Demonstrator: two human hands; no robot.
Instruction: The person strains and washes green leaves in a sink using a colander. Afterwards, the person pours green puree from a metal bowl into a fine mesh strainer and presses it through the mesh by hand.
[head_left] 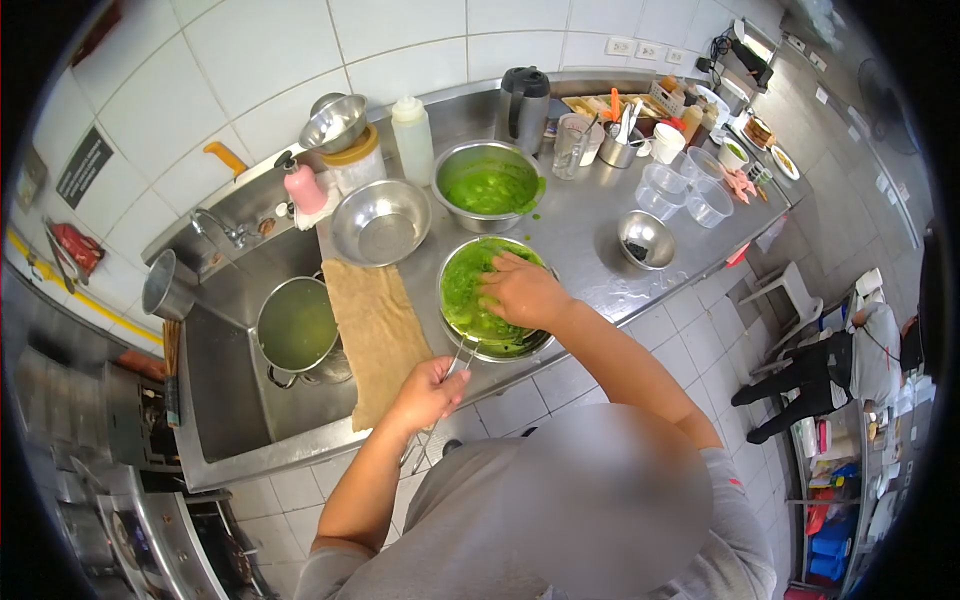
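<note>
Working through green pulp [464, 284] inside a strainer [442, 292] with the right hand [528, 290], laid palm-down with fingers partly bent; impossible to tell whether closed on any pulp underneath. Gripping the strainer's wire handle [467, 353] in the left hand [432, 393], curled round it at the strainer's near-left side. Seemingly partway along: already loaded into the strainer and smeared across it, yet with plenty of pulp apparently left to work. Also waiting, to judge by its place on the counter [590, 225] just beyond the strainer: more green mixture [490, 188] in a steel bowl [452, 163]. Unable to see anything collected beneath the strainer. Left of the strainer, past a tan cloth [378, 335]: a pot [322, 366] of cloudy green liquid, of unclear role.
</note>
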